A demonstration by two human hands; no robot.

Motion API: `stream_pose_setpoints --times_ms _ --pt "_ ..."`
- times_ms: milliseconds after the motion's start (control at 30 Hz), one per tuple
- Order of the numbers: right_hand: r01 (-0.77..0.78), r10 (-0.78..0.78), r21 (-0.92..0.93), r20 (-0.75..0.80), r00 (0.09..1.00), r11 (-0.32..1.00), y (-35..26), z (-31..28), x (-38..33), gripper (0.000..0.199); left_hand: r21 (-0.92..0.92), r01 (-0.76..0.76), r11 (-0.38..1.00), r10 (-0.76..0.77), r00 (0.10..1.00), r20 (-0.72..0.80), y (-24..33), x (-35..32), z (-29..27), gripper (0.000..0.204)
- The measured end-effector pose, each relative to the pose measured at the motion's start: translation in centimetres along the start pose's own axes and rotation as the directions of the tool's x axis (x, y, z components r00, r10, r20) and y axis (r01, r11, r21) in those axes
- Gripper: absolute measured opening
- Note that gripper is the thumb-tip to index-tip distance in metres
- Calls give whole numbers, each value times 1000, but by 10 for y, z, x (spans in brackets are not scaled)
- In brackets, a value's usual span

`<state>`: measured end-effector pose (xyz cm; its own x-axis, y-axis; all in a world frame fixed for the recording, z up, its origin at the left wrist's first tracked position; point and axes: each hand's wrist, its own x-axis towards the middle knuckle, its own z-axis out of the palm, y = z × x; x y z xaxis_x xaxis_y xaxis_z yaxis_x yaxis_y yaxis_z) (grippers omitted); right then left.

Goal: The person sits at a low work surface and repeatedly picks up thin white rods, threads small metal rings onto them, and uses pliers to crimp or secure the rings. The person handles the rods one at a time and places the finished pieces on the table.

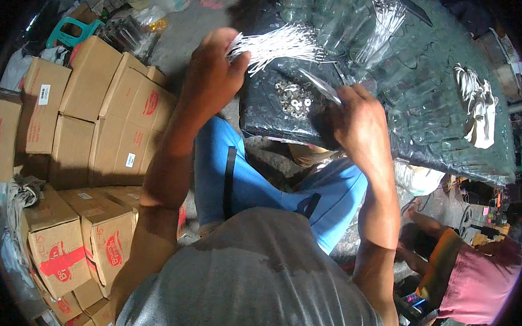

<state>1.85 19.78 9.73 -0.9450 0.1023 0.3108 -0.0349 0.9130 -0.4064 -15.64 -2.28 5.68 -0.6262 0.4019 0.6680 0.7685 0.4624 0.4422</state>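
Note:
My left hand [216,69] is closed round one end of a bundle of thin white cords [288,43] that look like candle wicks. Their loose ends fan out to the right over the dark plastic-covered table [263,116]. In my right hand [361,118] is a flat, pale, pointed piece [321,85], its tip toward the cords; its exact kind is unclear. Between my hands lies a small heap of round pieces with holes, like washers [294,100], some white and some metallic.
Many clear glass jars [407,76] crowd the table, with another white cord bundle [386,28] among them. A whitish cloth [479,109] lies at the right. Cardboard boxes [76,141] are stacked on my left. Another person in a pink top [479,281] is at lower right.

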Motion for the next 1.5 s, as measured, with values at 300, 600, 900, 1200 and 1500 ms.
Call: stream_pose_setpoints --times_ms 300,600,900,1200,1500 --pt "175 -167 2 305 938 985 -10 49 88 23 -611 786 93 -405 590 698 42 -90 -34 12" --pt "134 -158 102 279 947 986 1 41 79 23 -683 727 -72 -372 616 694 45 -113 -16 12" --pt "-26 -53 258 293 955 966 -2 16 57 15 -690 717 104 -439 656 615 56 -112 -13 12" --pt "300 -264 -47 359 895 953 -19 44 57 27 -695 712 101 -474 649 596 60 -113 -12 13" --pt "153 -203 237 201 958 959 -16 32 45 20 -720 693 47 -474 650 595 64 -112 -12 12"
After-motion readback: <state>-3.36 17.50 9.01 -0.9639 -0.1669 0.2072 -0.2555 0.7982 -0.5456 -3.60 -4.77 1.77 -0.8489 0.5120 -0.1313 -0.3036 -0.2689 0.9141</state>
